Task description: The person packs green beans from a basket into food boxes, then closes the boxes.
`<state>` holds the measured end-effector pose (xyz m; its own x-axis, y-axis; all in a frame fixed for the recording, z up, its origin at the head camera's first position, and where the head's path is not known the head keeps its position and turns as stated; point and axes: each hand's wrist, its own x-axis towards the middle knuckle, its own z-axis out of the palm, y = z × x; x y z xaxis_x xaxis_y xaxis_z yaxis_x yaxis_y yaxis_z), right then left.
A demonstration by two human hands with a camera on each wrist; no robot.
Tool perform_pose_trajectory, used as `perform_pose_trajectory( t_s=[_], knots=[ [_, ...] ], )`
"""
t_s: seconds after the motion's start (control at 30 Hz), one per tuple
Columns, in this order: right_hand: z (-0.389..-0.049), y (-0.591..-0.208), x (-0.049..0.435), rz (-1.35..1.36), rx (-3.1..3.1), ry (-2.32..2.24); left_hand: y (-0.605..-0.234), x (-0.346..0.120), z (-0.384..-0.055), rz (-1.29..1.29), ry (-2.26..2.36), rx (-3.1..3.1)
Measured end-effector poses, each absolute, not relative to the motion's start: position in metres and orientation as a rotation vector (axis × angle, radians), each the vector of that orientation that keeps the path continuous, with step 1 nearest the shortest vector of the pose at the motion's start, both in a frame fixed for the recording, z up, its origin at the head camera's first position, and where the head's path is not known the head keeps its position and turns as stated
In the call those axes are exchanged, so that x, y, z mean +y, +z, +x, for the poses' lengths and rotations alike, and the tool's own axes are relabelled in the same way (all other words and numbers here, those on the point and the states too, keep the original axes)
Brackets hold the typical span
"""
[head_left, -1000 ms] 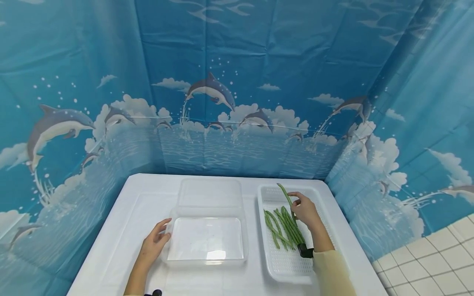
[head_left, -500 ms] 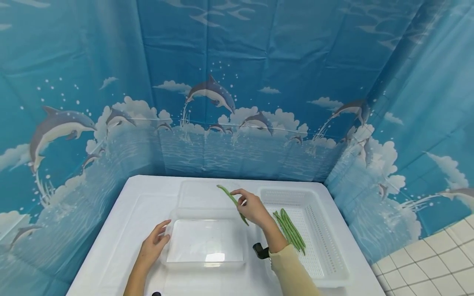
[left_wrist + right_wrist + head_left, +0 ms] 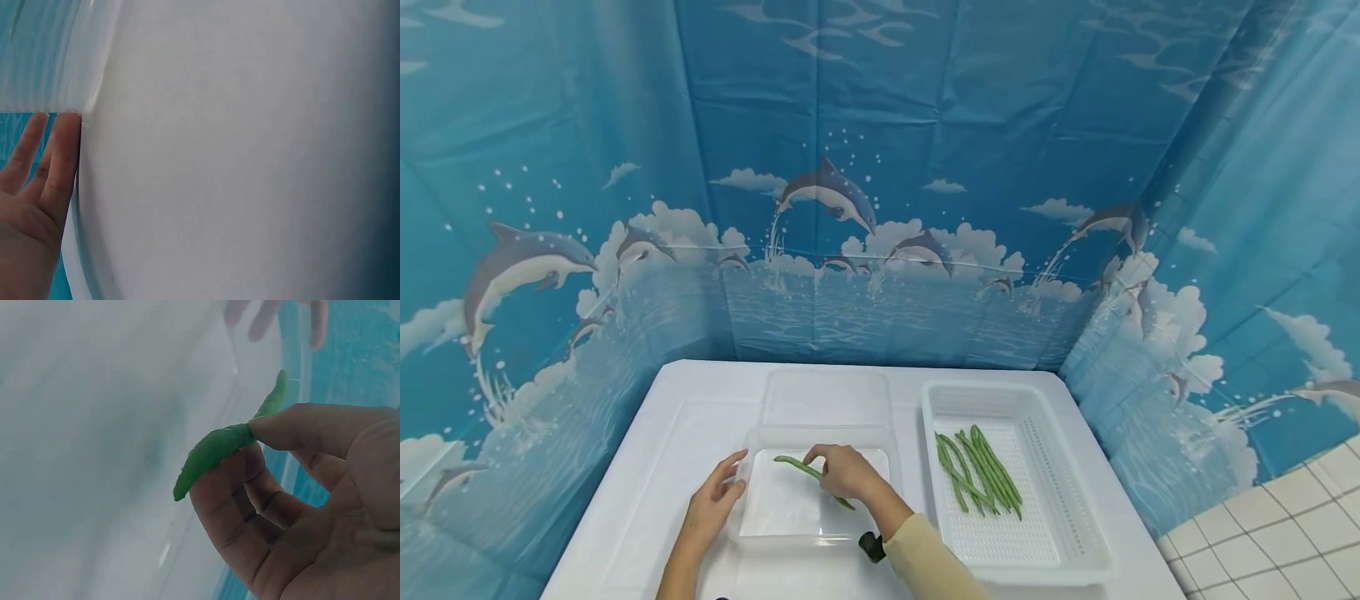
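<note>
A single green bean (image 3: pixel 215 450) is pinched between the thumb and fingers of my right hand (image 3: pixel 848 473), over the clear plastic container (image 3: pixel 760 500). In the head view the bean lies slantwise, one end to the upper left. My left hand (image 3: pixel 709 500) touches the container's left side with its fingertips; in the left wrist view the fingers (image 3: pixel 61 162) are extended against the container wall (image 3: pixel 75 56). Several more green beans (image 3: pixel 988 471) lie in a white perforated basket (image 3: pixel 1060 567) on the right.
A clear lid (image 3: pixel 826 396) lies flat behind the container on the white table (image 3: pixel 655 433). A blue dolphin-print curtain (image 3: pixel 880 317) hangs close around the back and sides. White tiles (image 3: pixel 1270 517) show at the lower right.
My right hand has lifted one green bean out of the basket and carried it left, then down over the clear container. My left hand stays at the container's side.
</note>
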<state>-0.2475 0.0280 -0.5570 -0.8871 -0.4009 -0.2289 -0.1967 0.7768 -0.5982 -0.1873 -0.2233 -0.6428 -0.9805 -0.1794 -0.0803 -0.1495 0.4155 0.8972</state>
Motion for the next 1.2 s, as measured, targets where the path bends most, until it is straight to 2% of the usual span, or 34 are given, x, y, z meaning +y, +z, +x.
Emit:
perform_pose_trajectory(
  t_s=[0.33, 0.83, 1.03, 1.2],
  knots=[
    [-0.246, -0.574, 0.021, -0.438, 2.663, -0.610, -0.643, -0.223, -0.188, 0.292, -1.629, -2.613],
    [-0.241, -0.594, 0.022, -0.359, 2.637, -0.649, -0.643, -0.221, -0.186, 0.296, -1.642, -2.598],
    [-0.245, -0.588, 0.026, -0.342, 2.588, -0.743, -0.643, -0.222, -0.187, 0.284, -1.631, -2.599],
    [-0.251, -0.566, 0.039, -0.367, 2.595, -0.863, -0.642, -0.220, -0.187, 0.302, -1.615, -2.611]
  ],
)
